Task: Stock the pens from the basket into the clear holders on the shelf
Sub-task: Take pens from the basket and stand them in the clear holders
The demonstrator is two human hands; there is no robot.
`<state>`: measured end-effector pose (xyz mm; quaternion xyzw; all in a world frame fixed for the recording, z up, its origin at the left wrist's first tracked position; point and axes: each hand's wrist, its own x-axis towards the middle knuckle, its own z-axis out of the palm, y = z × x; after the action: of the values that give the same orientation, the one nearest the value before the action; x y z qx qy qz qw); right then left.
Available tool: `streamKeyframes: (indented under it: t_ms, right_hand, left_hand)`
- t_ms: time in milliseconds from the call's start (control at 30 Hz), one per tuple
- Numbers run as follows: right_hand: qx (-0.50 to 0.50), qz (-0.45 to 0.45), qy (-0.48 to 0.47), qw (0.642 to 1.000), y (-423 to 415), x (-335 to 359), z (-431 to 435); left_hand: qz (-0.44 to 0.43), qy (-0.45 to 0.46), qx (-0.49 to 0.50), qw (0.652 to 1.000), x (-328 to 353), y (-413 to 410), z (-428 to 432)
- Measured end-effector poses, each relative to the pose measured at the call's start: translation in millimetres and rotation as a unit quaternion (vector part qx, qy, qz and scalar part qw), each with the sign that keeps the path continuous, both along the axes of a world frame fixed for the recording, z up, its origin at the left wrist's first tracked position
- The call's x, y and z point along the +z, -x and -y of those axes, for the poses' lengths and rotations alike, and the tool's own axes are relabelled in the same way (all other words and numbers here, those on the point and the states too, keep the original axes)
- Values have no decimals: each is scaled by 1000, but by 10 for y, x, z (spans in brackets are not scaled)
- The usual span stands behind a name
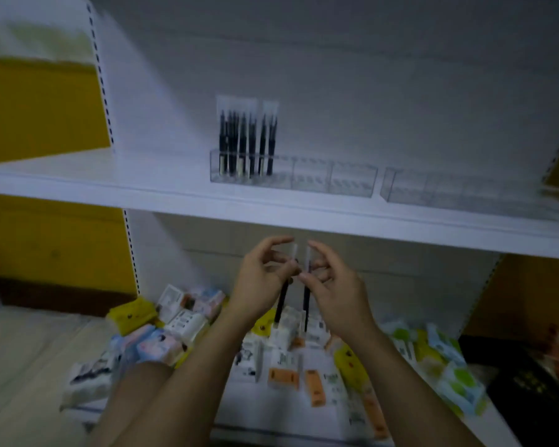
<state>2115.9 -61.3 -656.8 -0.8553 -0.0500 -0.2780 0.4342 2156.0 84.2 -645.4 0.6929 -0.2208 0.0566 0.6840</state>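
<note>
Evidently left hand point(261, 280) and right hand point(334, 287) each pinch a slim black pen point(282, 301) (clear caps, seemingly).

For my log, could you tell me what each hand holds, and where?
The left hand pinches the left pen, the right hand the right pen, each near its capped top.

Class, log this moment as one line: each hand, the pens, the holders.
left hand: pinches left pen; right hand: pinches right pen; left holder: stocked pens at left end; right holder: no pens visible
</note>
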Motion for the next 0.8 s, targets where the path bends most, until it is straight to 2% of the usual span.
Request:
streamKeyframes:
  t_ms: [233,400,800]
  right_hand:
    - [33,88,3,996,-28,766,-157]
    - [38,127,-20,991,-197,1210,-252]
    - [55,218,-68,972,-958,2060,-423]
  left_hand:
    - [121,-6,31,992,810,22,-230]
    - [166,2,61,984,1280,-118,-361]
    - [298,-79,152,939,2178,-803,-491]
